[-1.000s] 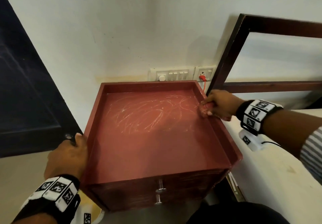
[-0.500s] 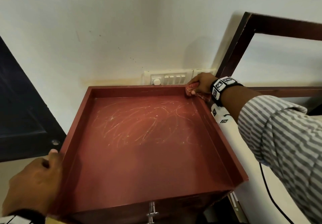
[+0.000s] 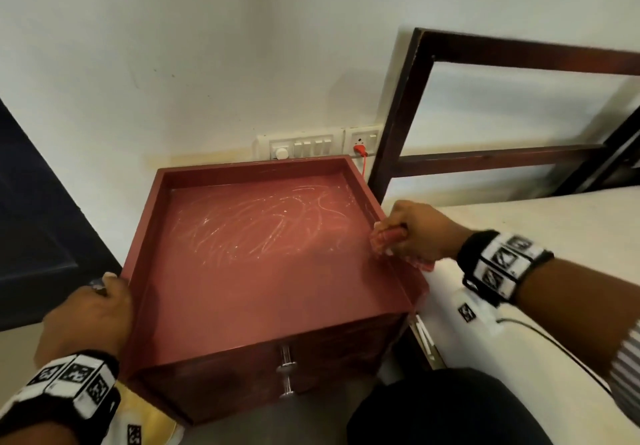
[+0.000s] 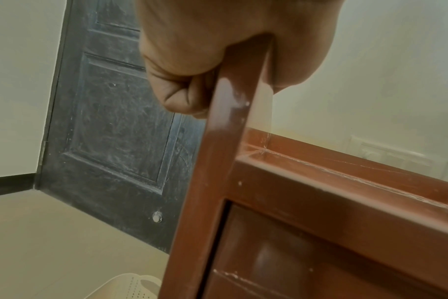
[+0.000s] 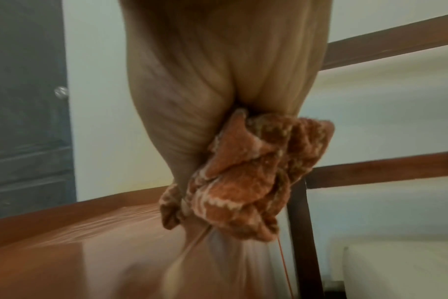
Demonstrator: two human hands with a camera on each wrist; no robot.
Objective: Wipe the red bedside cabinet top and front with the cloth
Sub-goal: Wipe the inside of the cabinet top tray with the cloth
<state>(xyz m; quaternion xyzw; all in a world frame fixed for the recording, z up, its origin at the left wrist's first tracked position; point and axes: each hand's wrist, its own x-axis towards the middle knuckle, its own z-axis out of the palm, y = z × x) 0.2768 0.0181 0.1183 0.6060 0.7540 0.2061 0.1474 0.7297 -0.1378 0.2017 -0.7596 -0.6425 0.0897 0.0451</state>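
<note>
The red bedside cabinet (image 3: 263,281) has a raised rim around its top, with pale scribble marks on the far half of the surface. My right hand (image 3: 417,233) grips a bunched red-and-white cloth (image 3: 386,238) and holds it against the cabinet's right rim, about halfway along. The cloth (image 5: 253,176) hangs crumpled from my fist in the right wrist view. My left hand (image 3: 93,313) grips the cabinet's left rim (image 4: 233,97) near the front, thumb inside and fingers outside. Metal drawer knobs (image 3: 285,368) show on the front.
A dark door (image 3: 38,229) stands to the left. A switch panel (image 3: 304,146) and a socket with a red plug (image 3: 360,149) sit on the wall behind. A dark wooden bed frame (image 3: 408,105) and a white mattress (image 3: 540,306) adjoin the cabinet's right side. A pale basket (image 4: 131,286) sits on the floor.
My right hand slid the cloth from mid-rim to the far right corner and then back along the right rim towards me. My left hand has stayed on the left rim.
</note>
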